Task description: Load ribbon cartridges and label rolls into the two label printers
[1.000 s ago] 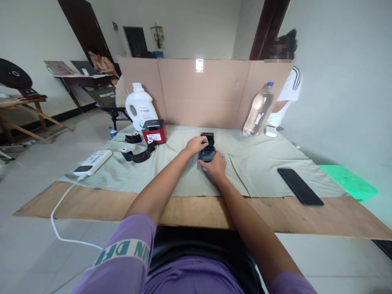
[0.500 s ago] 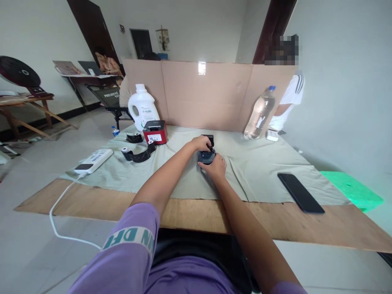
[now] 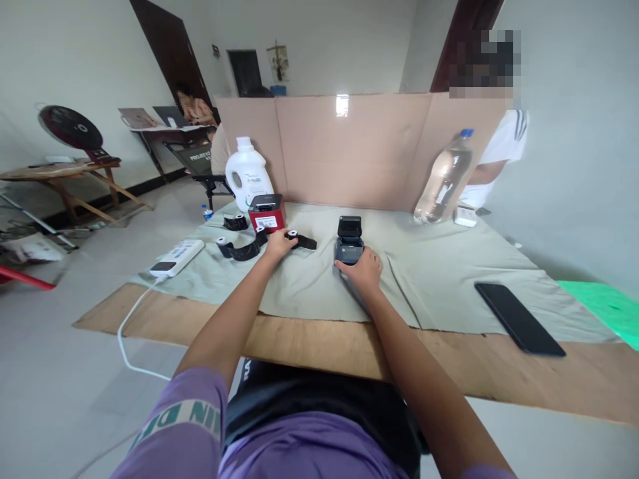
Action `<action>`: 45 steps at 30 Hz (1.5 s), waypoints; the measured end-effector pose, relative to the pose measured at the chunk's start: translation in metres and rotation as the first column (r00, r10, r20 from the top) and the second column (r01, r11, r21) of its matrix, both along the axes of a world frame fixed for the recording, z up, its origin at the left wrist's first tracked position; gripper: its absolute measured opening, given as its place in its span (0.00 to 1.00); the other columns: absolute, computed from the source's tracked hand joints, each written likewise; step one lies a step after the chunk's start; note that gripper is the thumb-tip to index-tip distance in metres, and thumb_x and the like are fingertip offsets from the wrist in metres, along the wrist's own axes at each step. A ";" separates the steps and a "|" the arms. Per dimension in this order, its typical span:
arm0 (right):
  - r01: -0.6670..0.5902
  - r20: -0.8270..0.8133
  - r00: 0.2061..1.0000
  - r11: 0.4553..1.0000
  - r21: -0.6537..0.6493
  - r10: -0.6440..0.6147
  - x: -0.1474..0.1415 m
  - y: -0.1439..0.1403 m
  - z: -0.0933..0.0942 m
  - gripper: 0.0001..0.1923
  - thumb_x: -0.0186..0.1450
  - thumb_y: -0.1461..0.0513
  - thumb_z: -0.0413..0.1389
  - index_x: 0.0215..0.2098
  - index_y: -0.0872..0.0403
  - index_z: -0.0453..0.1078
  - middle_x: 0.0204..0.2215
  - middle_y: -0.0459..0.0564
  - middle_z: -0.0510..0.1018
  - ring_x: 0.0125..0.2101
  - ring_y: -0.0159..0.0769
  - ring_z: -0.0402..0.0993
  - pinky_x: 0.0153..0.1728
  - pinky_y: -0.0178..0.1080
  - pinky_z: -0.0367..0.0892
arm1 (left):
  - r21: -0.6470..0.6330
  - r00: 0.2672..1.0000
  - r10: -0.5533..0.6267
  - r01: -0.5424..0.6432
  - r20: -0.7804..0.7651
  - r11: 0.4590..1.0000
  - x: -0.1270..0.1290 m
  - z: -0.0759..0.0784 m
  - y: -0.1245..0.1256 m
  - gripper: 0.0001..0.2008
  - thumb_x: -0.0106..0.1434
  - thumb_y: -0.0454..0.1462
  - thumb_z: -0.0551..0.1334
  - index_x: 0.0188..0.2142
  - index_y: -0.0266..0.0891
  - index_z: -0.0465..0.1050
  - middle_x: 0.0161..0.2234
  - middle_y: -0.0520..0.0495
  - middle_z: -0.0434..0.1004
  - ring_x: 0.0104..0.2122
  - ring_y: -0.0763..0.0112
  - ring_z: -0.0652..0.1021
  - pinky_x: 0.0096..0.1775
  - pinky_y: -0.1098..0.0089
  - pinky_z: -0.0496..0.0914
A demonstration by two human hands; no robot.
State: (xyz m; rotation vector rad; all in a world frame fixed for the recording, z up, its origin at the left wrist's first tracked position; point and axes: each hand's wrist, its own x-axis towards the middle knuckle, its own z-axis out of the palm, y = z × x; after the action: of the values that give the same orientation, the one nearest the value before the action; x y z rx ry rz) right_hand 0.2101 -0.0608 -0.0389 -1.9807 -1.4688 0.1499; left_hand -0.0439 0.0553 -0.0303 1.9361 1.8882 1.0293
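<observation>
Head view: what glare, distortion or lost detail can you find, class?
Head view: bright highlights streak the clear bottle; head view: a white patch on the cardboard panel looks washed out, cause unclear; head view: the dark door leans, likely wide-angle distortion; head view: detail on the black device at the right hand is too small to read.

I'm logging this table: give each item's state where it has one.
Black device: lid open, right hand gripping it
Black roll: partly unrolled, in left hand
Other black strips: curled
White jug: capped
Clear bottle: capped
Phone: lying flat
White block: cable attached
</observation>
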 end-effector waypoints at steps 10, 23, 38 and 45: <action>-0.009 -0.004 1.000 1.000 -0.020 0.009 0.002 0.000 0.000 0.43 0.53 0.43 0.65 0.57 0.58 0.61 0.55 0.66 0.72 0.57 0.59 0.65 0.54 0.51 0.58 | 0.150 0.954 0.255 -0.232 -0.158 0.961 -0.033 0.018 -0.013 0.23 0.61 0.42 0.62 0.54 0.38 0.71 0.54 0.33 0.74 0.55 0.48 0.74 0.53 0.55 0.68; -0.008 -0.044 0.999 1.000 -0.005 0.008 -0.001 -0.002 0.002 0.44 0.53 0.44 0.65 0.59 0.60 0.61 0.56 0.67 0.71 0.57 0.59 0.64 0.56 0.53 0.57 | 0.054 0.973 0.136 -0.128 -0.187 0.990 -0.066 0.055 -0.002 0.17 0.52 0.38 0.68 0.42 0.41 0.73 0.42 0.40 0.81 0.48 0.48 0.79 0.49 0.56 0.70; -0.781 -0.130 0.620 0.624 -0.016 0.774 0.026 0.030 0.130 0.12 0.61 0.62 0.58 0.42 0.55 0.80 0.38 0.48 0.84 0.38 0.38 0.79 0.43 0.37 0.71 | 0.172 0.263 -0.299 0.415 0.917 0.893 0.107 0.032 -0.087 0.32 0.45 0.49 0.76 0.46 0.39 0.70 0.35 0.47 0.82 0.35 0.66 0.81 0.40 0.69 0.74; -0.585 0.095 0.796 0.800 -0.131 0.598 0.040 0.085 0.108 0.14 0.58 0.70 0.57 0.39 0.56 0.82 0.38 0.51 0.85 0.41 0.41 0.80 0.45 0.38 0.71 | 0.015 0.298 -0.197 0.519 0.934 0.855 0.125 -0.005 -0.101 0.51 0.47 0.44 0.77 0.66 0.40 0.54 0.32 0.49 0.83 0.32 0.65 0.82 0.38 0.67 0.75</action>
State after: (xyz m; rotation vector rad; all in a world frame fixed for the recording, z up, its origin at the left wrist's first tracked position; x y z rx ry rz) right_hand 0.2502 0.0242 0.0692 -1.5496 -2.1756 0.3698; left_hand 0.0814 -0.0454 -0.0355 1.0551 0.7943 1.1914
